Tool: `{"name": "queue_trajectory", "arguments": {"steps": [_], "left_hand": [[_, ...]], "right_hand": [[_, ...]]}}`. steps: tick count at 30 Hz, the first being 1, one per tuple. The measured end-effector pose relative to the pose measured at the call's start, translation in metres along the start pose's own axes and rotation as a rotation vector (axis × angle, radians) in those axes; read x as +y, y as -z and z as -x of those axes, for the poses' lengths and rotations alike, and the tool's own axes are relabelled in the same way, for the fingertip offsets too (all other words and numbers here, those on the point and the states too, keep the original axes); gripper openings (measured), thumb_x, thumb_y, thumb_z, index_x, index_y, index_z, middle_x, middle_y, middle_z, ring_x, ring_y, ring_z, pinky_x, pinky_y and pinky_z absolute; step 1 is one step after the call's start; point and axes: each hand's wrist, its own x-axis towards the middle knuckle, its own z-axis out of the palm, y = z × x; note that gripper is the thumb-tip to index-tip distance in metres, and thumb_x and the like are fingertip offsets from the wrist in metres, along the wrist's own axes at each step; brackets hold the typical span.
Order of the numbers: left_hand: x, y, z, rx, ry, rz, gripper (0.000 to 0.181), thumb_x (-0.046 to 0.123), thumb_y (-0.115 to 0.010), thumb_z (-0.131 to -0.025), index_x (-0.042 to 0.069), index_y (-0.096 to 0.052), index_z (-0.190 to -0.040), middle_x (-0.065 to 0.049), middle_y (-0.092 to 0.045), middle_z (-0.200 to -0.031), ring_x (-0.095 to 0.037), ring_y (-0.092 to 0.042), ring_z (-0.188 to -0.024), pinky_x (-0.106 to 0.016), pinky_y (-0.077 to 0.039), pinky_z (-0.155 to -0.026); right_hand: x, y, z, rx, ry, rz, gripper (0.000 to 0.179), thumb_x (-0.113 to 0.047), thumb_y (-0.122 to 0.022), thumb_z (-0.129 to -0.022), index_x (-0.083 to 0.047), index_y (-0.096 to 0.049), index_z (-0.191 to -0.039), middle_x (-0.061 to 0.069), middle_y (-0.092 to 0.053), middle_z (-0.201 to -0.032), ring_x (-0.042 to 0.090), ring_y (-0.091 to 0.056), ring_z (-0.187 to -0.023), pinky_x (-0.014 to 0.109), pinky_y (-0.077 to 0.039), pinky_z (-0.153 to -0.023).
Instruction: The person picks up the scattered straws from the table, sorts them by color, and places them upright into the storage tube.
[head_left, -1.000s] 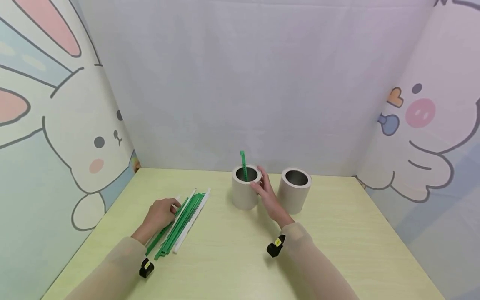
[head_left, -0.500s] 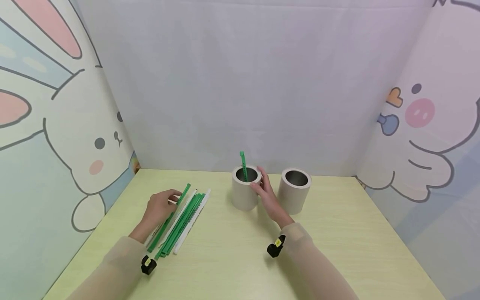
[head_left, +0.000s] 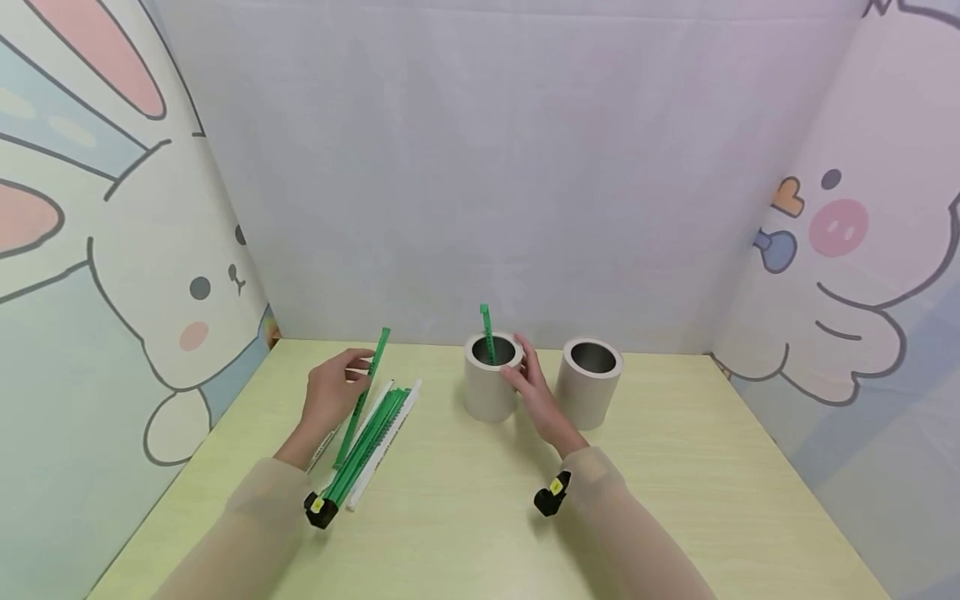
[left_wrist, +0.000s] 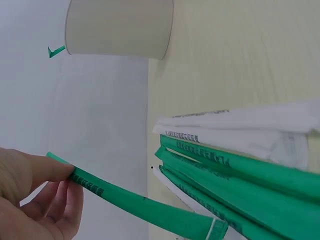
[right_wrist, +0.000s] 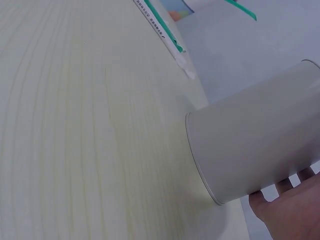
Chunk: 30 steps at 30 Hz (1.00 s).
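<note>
The left hand (head_left: 332,387) pinches a green strip (head_left: 357,417) nearer its far end, slanted over the pile's left side; the strip looks light, thin, bendy and easily creased, best taken gently near one end; the pile (head_left: 372,446) of green and white strips lies close enough to snag it; the right hand (head_left: 536,392) holds one cup (head_left: 484,396), another green strip (head_left: 488,332) leaning inside; the second cup (head_left: 587,393) stands just beyond.

A cartoon rabbit (head_left: 150,283) marks the left wall (head_left: 45,433), a cartoon animal (head_left: 885,275) the right wall (head_left: 918,450). A pale sheet (head_left: 480,183) hangs beyond the yellowish bench's (head_left: 690,442) far edge.
</note>
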Motion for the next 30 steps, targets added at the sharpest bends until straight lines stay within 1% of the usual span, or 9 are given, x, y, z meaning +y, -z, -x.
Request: {"name": "queue_trajectory", "arguments": {"steps": [5, 10, 14, 22, 26, 30], "left_hand": [[0.017, -0.005, -0.008, 0.045, 0.012, 0.072, 0.043, 0.003, -0.069, -0.099, 0.009, -0.067, -0.141, -0.016, -0.075, -0.122, -0.035, -0.073, -0.109, -0.049, -0.061, -0.087], [0.032, -0.013, -0.016, 0.070, 0.001, 0.175, 0.044, 0.004, -0.069, -0.100, 0.011, -0.065, -0.143, -0.014, -0.074, -0.125, -0.033, -0.073, -0.111, -0.048, -0.062, -0.089], [0.048, -0.020, -0.022, 0.097, -0.008, 0.249, 0.044, 0.003, -0.071, -0.099, 0.013, -0.067, -0.141, -0.013, -0.074, -0.124, -0.030, -0.073, -0.110, -0.047, -0.063, -0.089], [0.078, -0.031, -0.035, 0.130, -0.031, 0.351, 0.044, 0.006, -0.072, -0.100, 0.017, -0.067, -0.142, -0.008, -0.073, -0.125, -0.025, -0.072, -0.112, -0.042, -0.063, -0.092], [0.093, -0.033, -0.042, 0.145, -0.062, 0.415, 0.044, 0.007, -0.072, -0.099, 0.017, -0.067, -0.142, -0.007, -0.073, -0.126, -0.024, -0.071, -0.112, -0.040, -0.062, -0.095], [0.108, -0.035, -0.049, 0.164, -0.091, 0.469, 0.043, 0.009, -0.072, -0.100, 0.019, -0.067, -0.142, -0.006, -0.072, -0.126, -0.022, -0.070, -0.112, -0.038, -0.060, -0.098]], "right_hand": [[0.000, 0.000, 0.001, -0.002, 0.000, -0.012, 0.071, -0.034, -0.053, -0.111, -0.031, -0.014, -0.170, 0.014, -0.030, -0.167, 0.034, -0.028, -0.155, 0.057, -0.026, -0.123], [0.001, -0.001, 0.002, 0.012, -0.007, -0.012, 0.068, -0.035, -0.052, -0.111, -0.036, -0.016, -0.169, 0.008, -0.028, -0.168, 0.032, -0.024, -0.156, 0.058, -0.024, -0.124], [0.003, -0.003, 0.003, 0.024, -0.008, -0.010, 0.067, -0.035, -0.051, -0.112, -0.039, -0.016, -0.169, 0.006, -0.027, -0.169, 0.031, -0.022, -0.155, 0.058, -0.023, -0.124], [0.003, -0.005, 0.002, 0.027, 0.000, -0.002, 0.068, -0.036, -0.051, -0.112, -0.034, -0.015, -0.170, 0.003, -0.025, -0.171, 0.030, -0.017, -0.158, 0.060, -0.020, -0.126], [0.003, -0.005, 0.002, 0.037, 0.002, -0.010, 0.066, -0.034, -0.050, -0.112, -0.033, -0.017, -0.170, 0.004, -0.028, -0.169, 0.030, -0.022, -0.156, 0.058, -0.023, -0.125], [0.004, -0.004, 0.000, 0.043, 0.008, -0.015, 0.067, -0.032, -0.051, -0.112, -0.030, -0.018, -0.170, 0.010, -0.033, -0.166, 0.031, -0.030, -0.151, 0.056, -0.027, -0.121]]}}
